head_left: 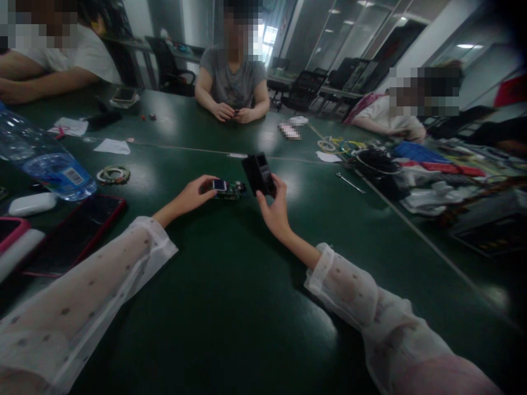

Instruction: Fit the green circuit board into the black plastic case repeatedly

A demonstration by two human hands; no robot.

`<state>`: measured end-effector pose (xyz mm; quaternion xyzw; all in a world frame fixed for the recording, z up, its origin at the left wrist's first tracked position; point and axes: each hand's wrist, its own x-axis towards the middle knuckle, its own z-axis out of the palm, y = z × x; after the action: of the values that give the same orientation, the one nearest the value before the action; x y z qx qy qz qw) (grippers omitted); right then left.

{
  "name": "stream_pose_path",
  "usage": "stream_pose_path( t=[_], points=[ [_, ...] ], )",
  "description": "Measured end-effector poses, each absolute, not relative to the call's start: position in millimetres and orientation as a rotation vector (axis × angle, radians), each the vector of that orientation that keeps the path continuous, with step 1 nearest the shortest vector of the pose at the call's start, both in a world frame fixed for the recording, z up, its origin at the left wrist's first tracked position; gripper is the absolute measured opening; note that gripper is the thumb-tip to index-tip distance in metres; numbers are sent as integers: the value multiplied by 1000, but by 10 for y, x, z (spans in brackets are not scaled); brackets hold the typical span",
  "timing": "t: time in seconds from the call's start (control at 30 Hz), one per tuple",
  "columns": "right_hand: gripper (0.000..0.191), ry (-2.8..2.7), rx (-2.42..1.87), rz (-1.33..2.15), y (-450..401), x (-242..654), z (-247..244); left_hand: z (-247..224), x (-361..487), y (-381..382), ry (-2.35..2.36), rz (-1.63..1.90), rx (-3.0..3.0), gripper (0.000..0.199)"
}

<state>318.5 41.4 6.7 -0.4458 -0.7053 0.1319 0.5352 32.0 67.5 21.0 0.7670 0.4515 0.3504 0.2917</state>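
My left hand (196, 193) grips the left end of a small green circuit board (234, 192), which carries a little screen (219, 185) on top. The board is at or just above the green tabletop. To its right, my right hand (275, 207) holds up a black plastic case (258, 174) between thumb and fingers, tilted, with a rectangular window-like area on its face. Case and board are apart. Sheer white dotted sleeves cover both my forearms.
A water bottle (53, 159), a red-edged phone (78, 236) and a white earbud-like case (33, 204) lie at left. A cable coil (113, 175) is nearby. A wrench-like tool (349, 183) and piled cables (381, 170) are at right. Several people sit around the table (230, 307).
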Motion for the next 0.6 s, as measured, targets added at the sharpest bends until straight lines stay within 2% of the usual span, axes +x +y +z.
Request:
stream_pose_path(
  t=[0.6],
  points=[
    [68, -1693, -1114, 392, 390, 3169, 100, 194, 295, 687, 1159, 921, 1987, 52]
  ],
)
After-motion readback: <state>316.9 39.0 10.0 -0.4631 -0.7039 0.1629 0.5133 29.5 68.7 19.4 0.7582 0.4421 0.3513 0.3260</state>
